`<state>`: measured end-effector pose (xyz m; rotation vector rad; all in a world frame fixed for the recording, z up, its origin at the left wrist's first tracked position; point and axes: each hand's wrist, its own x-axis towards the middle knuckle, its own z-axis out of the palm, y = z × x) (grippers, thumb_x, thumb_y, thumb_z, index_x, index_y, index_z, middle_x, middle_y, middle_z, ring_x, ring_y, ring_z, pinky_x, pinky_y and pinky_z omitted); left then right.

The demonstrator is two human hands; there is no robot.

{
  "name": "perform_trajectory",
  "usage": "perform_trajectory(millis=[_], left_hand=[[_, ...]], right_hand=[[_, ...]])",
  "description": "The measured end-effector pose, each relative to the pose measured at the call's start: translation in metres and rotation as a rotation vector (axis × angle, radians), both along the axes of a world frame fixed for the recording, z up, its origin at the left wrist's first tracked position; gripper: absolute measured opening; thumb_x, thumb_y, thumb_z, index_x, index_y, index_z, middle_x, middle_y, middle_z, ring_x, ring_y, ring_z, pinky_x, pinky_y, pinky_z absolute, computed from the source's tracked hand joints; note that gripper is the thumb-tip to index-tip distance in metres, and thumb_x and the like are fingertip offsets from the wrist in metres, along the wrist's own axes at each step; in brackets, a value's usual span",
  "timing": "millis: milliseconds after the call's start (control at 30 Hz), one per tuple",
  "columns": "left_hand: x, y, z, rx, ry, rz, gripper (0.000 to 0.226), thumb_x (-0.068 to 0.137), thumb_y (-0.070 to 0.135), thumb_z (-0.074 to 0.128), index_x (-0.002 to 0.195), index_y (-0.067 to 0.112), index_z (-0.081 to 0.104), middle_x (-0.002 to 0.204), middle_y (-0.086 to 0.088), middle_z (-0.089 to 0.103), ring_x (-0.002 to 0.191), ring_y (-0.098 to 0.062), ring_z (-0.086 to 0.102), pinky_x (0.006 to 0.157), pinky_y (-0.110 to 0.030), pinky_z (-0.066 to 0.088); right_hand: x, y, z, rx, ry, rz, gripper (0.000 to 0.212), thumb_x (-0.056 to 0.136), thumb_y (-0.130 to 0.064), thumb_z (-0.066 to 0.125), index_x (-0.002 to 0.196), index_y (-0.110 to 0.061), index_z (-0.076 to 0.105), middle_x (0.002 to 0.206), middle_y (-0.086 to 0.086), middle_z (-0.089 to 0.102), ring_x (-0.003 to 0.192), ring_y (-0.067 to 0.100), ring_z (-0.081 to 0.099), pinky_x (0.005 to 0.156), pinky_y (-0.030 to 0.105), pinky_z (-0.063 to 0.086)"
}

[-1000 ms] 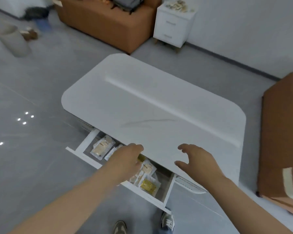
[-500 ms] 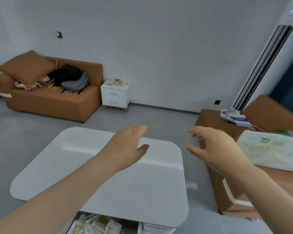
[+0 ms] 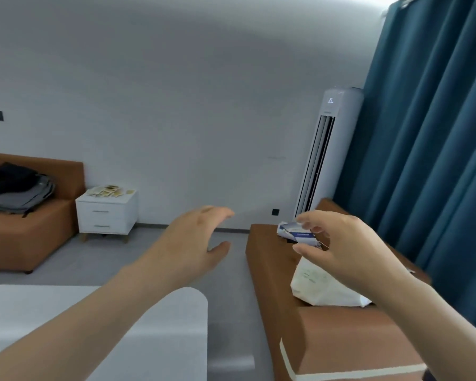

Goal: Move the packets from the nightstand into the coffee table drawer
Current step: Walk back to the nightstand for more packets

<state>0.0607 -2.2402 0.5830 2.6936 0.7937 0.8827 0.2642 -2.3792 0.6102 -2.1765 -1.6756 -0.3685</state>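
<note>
Fetch step, prob. Holding nothing in L hand (image 3: 195, 243) or R hand (image 3: 338, 243), fingers loosely spread, mid-air past table (image 3: 94, 325). Need to cross room to packets (image 3: 109, 190) heaped on nightstand (image 3: 107, 215), then grab some. Can't see drawer.

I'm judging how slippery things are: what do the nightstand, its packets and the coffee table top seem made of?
The nightstand looks like matte white painted or laminated board, with flat faces and crisp edges. The packets look like thin plastic or foil sachets, but are too small to tell. The coffee table top looks smooth and white, perhaps lacquered board.
</note>
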Motion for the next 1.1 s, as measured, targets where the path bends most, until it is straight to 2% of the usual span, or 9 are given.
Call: perform_trajectory(millis=[67, 167, 300, 533, 633, 767, 867, 1033, 1100], left_hand=[[0.028, -0.001, 0.003, 0.019, 0.001, -0.018, 0.048, 0.091, 0.03, 0.057, 0.137, 0.027, 0.043, 0.136, 0.013, 0.048, 0.115, -0.005, 0.05, 0.088, -0.013, 0.033], [0.068, 0.006, 0.007, 0.037, -0.016, -0.048, 0.048, 0.092, 0.03, 0.057, 0.137, 0.028, 0.043, 0.135, 0.016, 0.048, 0.114, -0.003, 0.049, 0.087, -0.01, 0.029], [0.118, 0.037, 0.009, 0.06, -0.035, -0.084, 0.048, 0.091, 0.032, 0.058, 0.136, 0.027, 0.044, 0.134, 0.015, 0.049, 0.124, -0.002, 0.045, 0.098, -0.012, 0.03], [0.199, 0.123, 0.02, 0.088, -0.076, -0.1, 0.048, 0.089, 0.032, 0.06, 0.135, 0.025, 0.047, 0.134, 0.013, 0.051, 0.121, -0.003, 0.048, 0.097, -0.013, 0.032], [0.23, 0.16, 0.026, 0.092, -0.069, -0.116, 0.049, 0.091, 0.034, 0.057, 0.137, 0.028, 0.043, 0.137, 0.016, 0.047, 0.105, -0.002, 0.051, 0.091, -0.008, 0.028], [0.273, 0.21, 0.026, 0.083, -0.065, -0.104, 0.049, 0.092, 0.035, 0.055, 0.139, 0.029, 0.041, 0.14, 0.016, 0.044, 0.119, -0.003, 0.048, 0.09, -0.007, 0.024], [0.308, 0.247, 0.022, 0.092, -0.041, -0.093, 0.05, 0.093, 0.035, 0.055, 0.139, 0.028, 0.04, 0.141, 0.015, 0.043, 0.12, -0.005, 0.047, 0.089, -0.006, 0.023], [0.37, 0.307, 0.023, 0.105, -0.036, -0.041, 0.051, 0.093, 0.037, 0.054, 0.141, 0.029, 0.038, 0.142, 0.016, 0.042, 0.108, -0.013, 0.055, 0.086, -0.008, 0.025], [0.394, 0.332, 0.027, 0.105, -0.048, -0.017, 0.051, 0.093, 0.037, 0.055, 0.14, 0.028, 0.039, 0.142, 0.015, 0.043, 0.11, -0.013, 0.055, 0.088, -0.01, 0.027]], right_hand=[[0.024, -0.004, 0.001, 0.012, 0.014, -0.008, 0.043, 0.082, -0.048, 0.063, 0.123, -0.037, 0.055, 0.112, -0.023, 0.061, 0.1, -0.006, 0.056, 0.089, 0.025, 0.05], [0.057, 0.001, -0.002, 0.028, 0.041, -0.018, 0.045, 0.082, -0.049, 0.063, 0.125, -0.037, 0.054, 0.113, -0.023, 0.061, 0.1, -0.006, 0.055, 0.089, 0.022, 0.049], [0.1, 0.028, -0.004, 0.036, 0.039, -0.032, 0.044, 0.083, -0.049, 0.062, 0.125, -0.037, 0.055, 0.115, -0.023, 0.06, 0.104, -0.003, 0.055, 0.089, 0.019, 0.046], [0.169, 0.112, 0.019, 0.094, 0.012, -0.068, 0.044, 0.085, -0.047, 0.06, 0.127, -0.036, 0.054, 0.12, -0.021, 0.059, 0.108, -0.001, 0.054, 0.094, 0.021, 0.046], [0.198, 0.153, 0.022, 0.093, -0.004, -0.079, 0.045, 0.085, -0.049, 0.06, 0.127, -0.037, 0.053, 0.12, -0.021, 0.059, 0.108, -0.002, 0.054, 0.095, 0.021, 0.046], [0.241, 0.205, 0.022, 0.076, -0.009, -0.078, 0.046, 0.085, -0.05, 0.059, 0.128, -0.037, 0.052, 0.122, -0.021, 0.058, 0.111, -0.001, 0.054, 0.095, 0.021, 0.046], [0.276, 0.245, 0.017, 0.055, -0.027, -0.08, 0.047, 0.086, -0.051, 0.057, 0.13, -0.038, 0.049, 0.124, -0.022, 0.057, 0.112, -0.001, 0.053, 0.093, 0.018, 0.044], [0.344, 0.311, 0.017, 0.051, -0.066, -0.048, 0.047, 0.087, -0.051, 0.055, 0.132, -0.038, 0.047, 0.125, -0.022, 0.056, 0.112, 0.0, 0.054, 0.092, 0.019, 0.044], [0.371, 0.337, 0.021, 0.055, -0.07, -0.026, 0.047, 0.088, -0.049, 0.056, 0.132, -0.038, 0.047, 0.125, -0.021, 0.056, 0.113, 0.0, 0.054, 0.093, 0.02, 0.045]])
